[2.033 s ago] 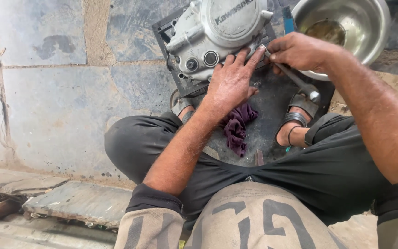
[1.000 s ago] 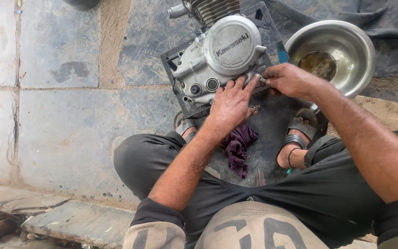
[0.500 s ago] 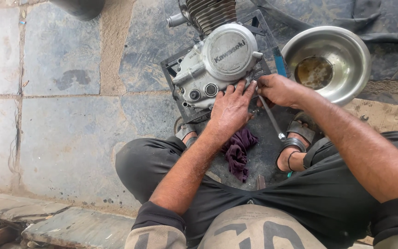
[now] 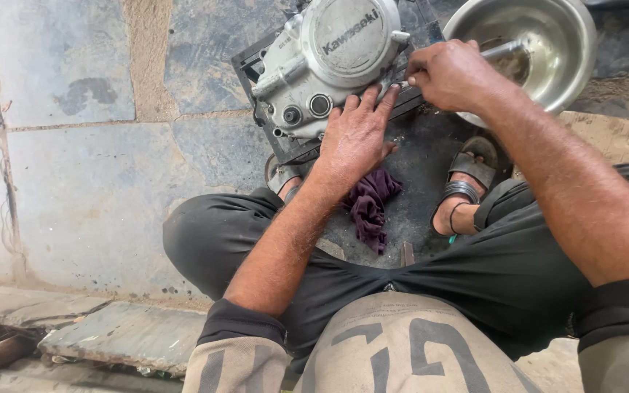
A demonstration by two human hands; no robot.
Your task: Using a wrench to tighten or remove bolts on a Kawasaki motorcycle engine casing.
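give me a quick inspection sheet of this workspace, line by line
surface: stone slab floor with a dark mat laid on it
job's things: silver engine casing standing on the mat; metal tool gripped in the right hand
clutter: purple rag on the mat below the left hand; steel bowl beside the engine
hands: left hand pressed flat against the lower edge of the casing; right hand closed round the tool
cables: nothing seen
surroundings: person seated cross-legged in sandals; broken slab edge at lower left
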